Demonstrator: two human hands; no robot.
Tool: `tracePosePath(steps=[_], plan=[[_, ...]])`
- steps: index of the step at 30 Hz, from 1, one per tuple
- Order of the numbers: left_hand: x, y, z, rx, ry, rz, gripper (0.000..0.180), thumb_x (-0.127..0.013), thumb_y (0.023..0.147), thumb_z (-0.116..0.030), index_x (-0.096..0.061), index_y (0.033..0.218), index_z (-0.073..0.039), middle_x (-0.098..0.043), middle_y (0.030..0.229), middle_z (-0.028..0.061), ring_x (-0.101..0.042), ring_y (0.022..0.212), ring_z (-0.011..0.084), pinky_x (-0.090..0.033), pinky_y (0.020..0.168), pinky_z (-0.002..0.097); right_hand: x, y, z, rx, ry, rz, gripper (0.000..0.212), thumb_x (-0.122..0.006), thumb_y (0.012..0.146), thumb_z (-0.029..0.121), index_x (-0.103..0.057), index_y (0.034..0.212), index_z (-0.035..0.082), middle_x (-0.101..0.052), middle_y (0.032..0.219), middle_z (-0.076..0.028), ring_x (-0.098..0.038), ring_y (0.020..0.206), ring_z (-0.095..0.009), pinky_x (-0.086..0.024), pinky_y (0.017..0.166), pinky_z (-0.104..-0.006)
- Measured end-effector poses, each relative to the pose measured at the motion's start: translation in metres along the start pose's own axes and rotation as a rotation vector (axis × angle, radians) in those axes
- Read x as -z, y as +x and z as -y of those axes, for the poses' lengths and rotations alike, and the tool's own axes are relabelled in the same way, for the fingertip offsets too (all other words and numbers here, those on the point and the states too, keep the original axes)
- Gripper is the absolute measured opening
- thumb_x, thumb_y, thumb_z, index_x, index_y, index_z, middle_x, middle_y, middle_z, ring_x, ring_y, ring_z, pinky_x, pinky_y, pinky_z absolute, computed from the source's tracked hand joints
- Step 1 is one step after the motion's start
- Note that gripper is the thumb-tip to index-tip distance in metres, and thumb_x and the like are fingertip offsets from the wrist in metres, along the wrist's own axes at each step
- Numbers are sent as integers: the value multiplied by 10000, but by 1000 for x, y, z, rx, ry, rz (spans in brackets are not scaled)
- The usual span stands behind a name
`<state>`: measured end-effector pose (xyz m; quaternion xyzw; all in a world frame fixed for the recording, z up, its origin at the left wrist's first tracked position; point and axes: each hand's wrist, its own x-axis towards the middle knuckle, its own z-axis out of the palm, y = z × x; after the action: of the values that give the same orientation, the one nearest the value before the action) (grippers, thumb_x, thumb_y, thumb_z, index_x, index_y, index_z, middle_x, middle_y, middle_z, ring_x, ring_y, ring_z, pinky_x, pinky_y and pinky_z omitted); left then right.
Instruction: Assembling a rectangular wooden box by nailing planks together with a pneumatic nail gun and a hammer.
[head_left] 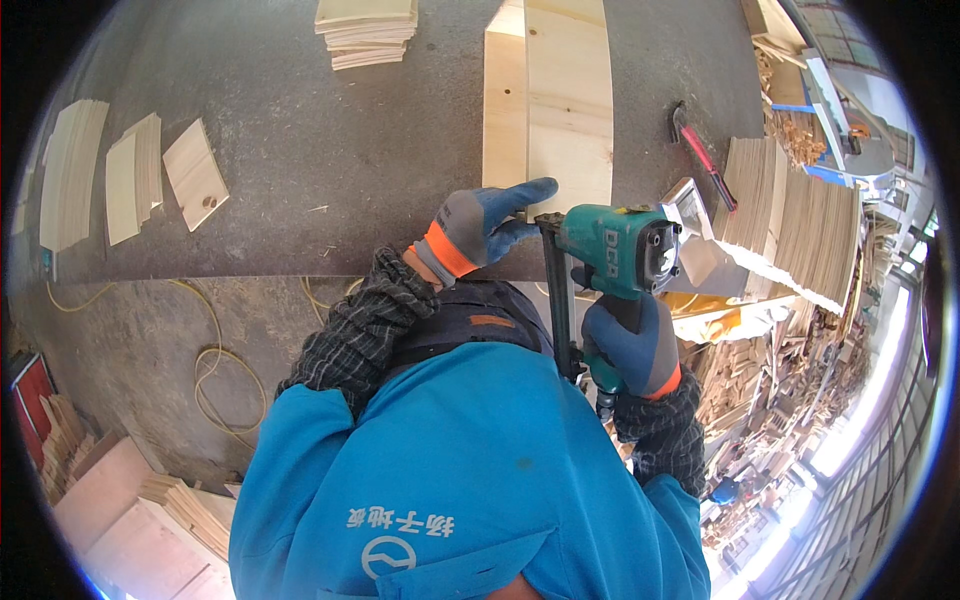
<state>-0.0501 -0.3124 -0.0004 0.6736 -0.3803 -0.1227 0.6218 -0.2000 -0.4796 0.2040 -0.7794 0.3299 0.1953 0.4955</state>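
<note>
Head view, looking down over a blue jacket: a person stands at a grey workbench. On the bench, straight ahead, lie two pale wooden boards overlapping side by side. The left hand, in a blue and grey glove with an orange cuff, rests its outstretched fingers on the boards' near edge. The right hand, gloved alike, is closed around the handle of a teal nail gun, held just right of the boards' near end. A red-handled hammer lies right of the boards; small wood pieces lie well left of them.
</note>
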Motion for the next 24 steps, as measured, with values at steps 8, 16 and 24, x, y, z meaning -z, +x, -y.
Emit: tracePosePath(steps=[8,16,24], plan=[[-2,0,-2,-40,82,-41,643,-840,895,-113,-606,1491,-172,-776,1043,194,-773,878,350,-637,765,425,-3,-2,5,27,7,-46,222,-665,905,161,-717,987,-39,-676,726,-49,-619,621,-111,-485,574,-288],[-3,1,-4,-50,61,-56,640,-844,890,-121,-608,1483,-168,-777,1041,184,-773,871,342,-640,764,422,-2,-2,2,-7,36,-31,238,-660,907,170,-712,1007,-40,-673,718,-48,-609,607,-110,-474,559,-287],[-2,0,-5,1,62,-26,641,-844,888,-98,-609,1482,-155,-780,1076,191,-783,899,340,-649,782,420,-2,-1,5,12,0,-18,253,-660,912,166,-719,1048,-40,-665,708,-39,-602,603,-106,-469,561,-280]])
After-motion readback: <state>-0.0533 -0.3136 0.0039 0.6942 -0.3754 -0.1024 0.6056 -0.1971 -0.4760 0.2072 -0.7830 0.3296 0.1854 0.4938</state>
